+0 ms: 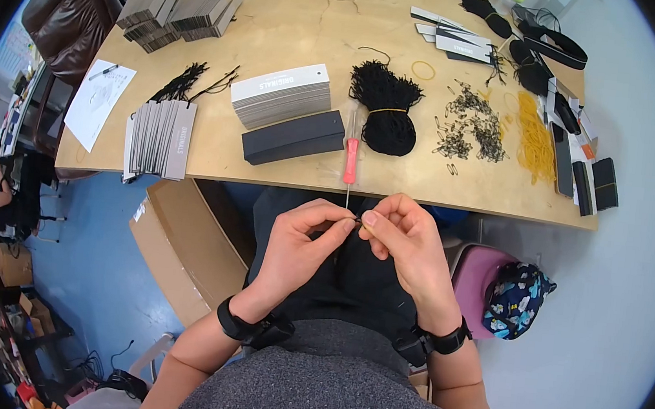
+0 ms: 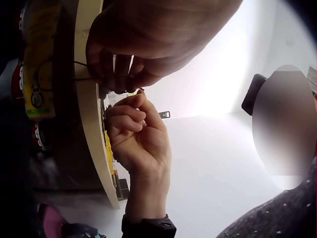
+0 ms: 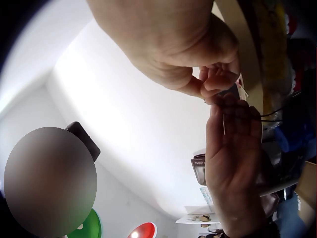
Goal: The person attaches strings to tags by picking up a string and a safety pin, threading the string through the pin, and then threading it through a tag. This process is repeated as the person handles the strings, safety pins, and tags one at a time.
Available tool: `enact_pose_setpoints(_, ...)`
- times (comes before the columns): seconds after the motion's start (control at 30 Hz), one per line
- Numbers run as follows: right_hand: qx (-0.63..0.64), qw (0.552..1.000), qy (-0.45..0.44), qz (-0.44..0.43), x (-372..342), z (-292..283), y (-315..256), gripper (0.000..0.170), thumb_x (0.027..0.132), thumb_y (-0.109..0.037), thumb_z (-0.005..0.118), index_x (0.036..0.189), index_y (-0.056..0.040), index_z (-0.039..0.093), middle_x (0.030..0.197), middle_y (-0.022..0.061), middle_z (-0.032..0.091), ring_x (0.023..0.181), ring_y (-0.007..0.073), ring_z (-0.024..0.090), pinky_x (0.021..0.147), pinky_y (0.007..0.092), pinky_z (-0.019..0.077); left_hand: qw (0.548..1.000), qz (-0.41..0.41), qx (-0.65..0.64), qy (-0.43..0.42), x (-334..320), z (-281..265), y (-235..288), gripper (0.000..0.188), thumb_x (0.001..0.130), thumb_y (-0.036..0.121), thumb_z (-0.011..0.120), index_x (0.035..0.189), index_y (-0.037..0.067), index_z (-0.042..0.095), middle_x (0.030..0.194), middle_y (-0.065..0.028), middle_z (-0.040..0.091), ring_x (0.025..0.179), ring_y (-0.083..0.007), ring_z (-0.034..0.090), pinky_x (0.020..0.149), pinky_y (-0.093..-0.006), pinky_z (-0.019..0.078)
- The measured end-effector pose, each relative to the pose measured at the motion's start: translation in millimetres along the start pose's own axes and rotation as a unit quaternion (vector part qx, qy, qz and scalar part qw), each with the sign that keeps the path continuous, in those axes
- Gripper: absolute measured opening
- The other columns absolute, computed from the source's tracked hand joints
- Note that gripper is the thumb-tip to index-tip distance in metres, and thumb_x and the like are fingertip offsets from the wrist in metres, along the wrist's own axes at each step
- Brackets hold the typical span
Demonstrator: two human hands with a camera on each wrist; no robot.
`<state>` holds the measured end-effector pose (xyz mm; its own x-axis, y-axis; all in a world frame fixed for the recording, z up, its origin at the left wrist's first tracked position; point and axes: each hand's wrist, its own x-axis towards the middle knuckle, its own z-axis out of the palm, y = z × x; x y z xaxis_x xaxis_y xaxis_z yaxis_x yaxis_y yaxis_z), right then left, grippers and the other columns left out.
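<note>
Above my lap, just off the table's front edge, both hands meet fingertip to fingertip. My left hand (image 1: 296,241) pinches a thin black cord (image 2: 77,79), whose loop hangs from its fingers in the left wrist view. With thumb and forefinger, my right hand (image 1: 411,248) pinches at the same small dark spot; the fingertips mostly hide it, and I cannot tell whether a pin is there too. Beyond the hands lie a red-handled screwdriver (image 1: 350,162), a banded bundle of black cords (image 1: 389,124) and a scatter of small safety pins (image 1: 473,124).
On the table (image 1: 299,12) stand a stack of grey tags (image 1: 282,98), a dark block (image 1: 294,138), corded tags (image 1: 159,137) and yellow rubber bands (image 1: 537,138). A cardboard box (image 1: 181,246) is below left; a pink stool (image 1: 473,286) is at right.
</note>
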<state>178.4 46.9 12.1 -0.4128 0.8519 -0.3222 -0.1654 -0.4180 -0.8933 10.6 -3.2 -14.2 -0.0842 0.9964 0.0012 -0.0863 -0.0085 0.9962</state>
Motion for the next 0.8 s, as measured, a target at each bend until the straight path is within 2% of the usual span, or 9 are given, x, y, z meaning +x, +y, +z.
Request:
enact_pose_setpoints(0.13,-0.013,1.0,-0.018,0.008,-1.3,-1.3,-0.2,0.017,0.095,-0.015,0.066,0.098,-0.0022,0.056,0.081,0.0039,0.066,0.065,0.0047,0.055,0.058,0.0183,0.0433,1.0,0.002,0.017,0.012,-0.8,0.4,2.5,0.009,0.091,0.002,0.066,0.098,-0.004,0.07,0.089,-0.004,0.066,0.08,-0.0078,0.062,0.072,-0.0223,0.049)
enact_pose_setpoints(0.3,-0.099,0.995,0.012,-0.029,-4.2,5.7,-1.5,0.016,0.096,-0.015,0.065,0.097,-0.0023,0.056,0.079,0.0021,0.066,0.066,0.0039,0.056,0.058,0.018,0.0443,1.0,0.0,0.006,0.011,-1.3,-0.2,-0.2,0.009,0.091,0.003,0.067,0.097,-0.004,0.07,0.088,-0.004,0.067,0.079,-0.0075,0.061,0.071,-0.022,0.0481)
enact_pose_setpoints(0.8,-0.12,0.992,0.014,-0.035,-7.7,12.1,-7.4,0.016,0.096,-0.014,0.065,0.097,-0.0009,0.056,0.08,0.0026,0.065,0.071,0.0046,0.059,0.062,0.0193,0.047,0.999,0.011,0.015,0.029,-2.5,-1.9,3.6,0.008,0.09,0.001,0.066,0.095,-0.003,0.07,0.087,-0.0046,0.067,0.079,-0.0089,0.062,0.071,-0.0228,0.0486)
